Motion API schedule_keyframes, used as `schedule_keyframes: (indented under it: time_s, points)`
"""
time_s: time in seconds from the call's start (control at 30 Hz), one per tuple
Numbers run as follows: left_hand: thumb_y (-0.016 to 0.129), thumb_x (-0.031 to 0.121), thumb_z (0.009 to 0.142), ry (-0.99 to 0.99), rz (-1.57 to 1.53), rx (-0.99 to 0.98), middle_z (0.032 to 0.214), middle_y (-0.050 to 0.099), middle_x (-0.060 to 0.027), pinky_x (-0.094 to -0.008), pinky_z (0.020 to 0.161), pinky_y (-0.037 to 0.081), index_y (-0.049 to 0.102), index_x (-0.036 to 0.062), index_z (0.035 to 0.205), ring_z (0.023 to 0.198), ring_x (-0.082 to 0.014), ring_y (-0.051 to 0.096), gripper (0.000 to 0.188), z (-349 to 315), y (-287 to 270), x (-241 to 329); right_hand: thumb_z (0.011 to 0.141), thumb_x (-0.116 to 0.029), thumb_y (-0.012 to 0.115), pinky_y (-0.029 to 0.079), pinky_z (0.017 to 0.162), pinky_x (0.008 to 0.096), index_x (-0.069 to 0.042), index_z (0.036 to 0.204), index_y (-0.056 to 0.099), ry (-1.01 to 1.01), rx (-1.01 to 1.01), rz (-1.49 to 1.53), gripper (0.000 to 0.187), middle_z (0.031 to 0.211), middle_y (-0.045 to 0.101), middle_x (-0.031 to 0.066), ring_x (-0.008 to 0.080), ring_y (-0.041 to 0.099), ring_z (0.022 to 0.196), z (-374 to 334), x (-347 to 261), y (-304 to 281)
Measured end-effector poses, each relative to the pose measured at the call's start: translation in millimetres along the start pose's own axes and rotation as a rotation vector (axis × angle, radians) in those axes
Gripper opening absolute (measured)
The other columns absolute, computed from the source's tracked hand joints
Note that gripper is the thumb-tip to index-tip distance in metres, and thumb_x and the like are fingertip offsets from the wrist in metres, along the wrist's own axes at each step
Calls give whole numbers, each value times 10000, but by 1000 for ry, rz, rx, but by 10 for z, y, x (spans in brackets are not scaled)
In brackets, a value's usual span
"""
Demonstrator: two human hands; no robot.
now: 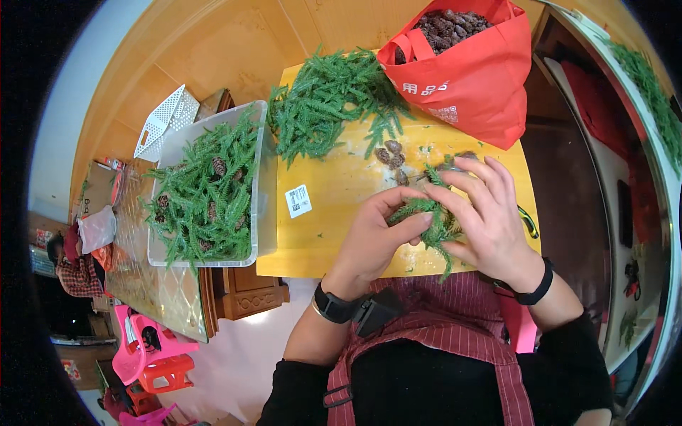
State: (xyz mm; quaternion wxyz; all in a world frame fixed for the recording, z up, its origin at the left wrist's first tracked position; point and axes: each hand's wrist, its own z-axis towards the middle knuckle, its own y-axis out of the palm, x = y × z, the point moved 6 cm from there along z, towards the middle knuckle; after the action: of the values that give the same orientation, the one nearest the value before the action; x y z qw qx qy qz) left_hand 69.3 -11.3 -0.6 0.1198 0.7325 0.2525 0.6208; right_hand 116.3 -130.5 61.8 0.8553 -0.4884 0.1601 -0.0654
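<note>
Both my hands are together over the front of a yellow table, around a green artificial pine sprig (436,226). My left hand (380,238) pinches the sprig between thumb and fingers. From the other side, my right hand (491,226) has its thumb and curved fingers on the same sprig; part of it is hidden by the hands. Just beyond my fingers lie a few brown pine cones (391,154). Farther back on the table is a heap of loose green pine sprigs (323,103).
A clear plastic bin (267,177) on the left holds sprigs with pine cones. A red bag (479,85) full of cones stands at the back right. A white label (298,201) lies on the table (312,245). A yellow-and-black tool (528,221) sits at the right edge.
</note>
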Motion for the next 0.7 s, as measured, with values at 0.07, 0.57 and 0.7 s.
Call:
schedule_keyframes:
  time_s: [0.07, 0.57, 0.7]
  points:
    - [623, 24, 759, 29, 73, 4, 822, 555, 6, -187, 578, 414, 559, 22, 966, 660, -43, 496, 216, -8, -46, -7, 431, -165, 772, 280, 961, 507, -132, 1146, 505, 8, 1, 21, 764, 1154, 464, 67, 283, 395, 1144, 14, -9, 28]
    - [586, -14, 637, 634, 1175, 307, 840, 526, -129, -277, 660, 425, 551, 9, 900, 761, -228, 544, 266, -44, 84, 242, 475, -119, 741, 249, 972, 503, -110, 1099, 504, 68, 34, 95, 668, 1138, 456, 78, 294, 383, 1153, 4, 63, 218]
    - [551, -36, 659, 600, 932, 159, 925, 541, -107, -269, 747, 430, 522, 11, 969, 904, -192, 537, 314, 38, 35, 191, 486, -107, 732, 254, 966, 501, -124, 1093, 506, 71, 34, 134, 648, 1139, 456, 80, 303, 379, 1154, -6, 40, 203]
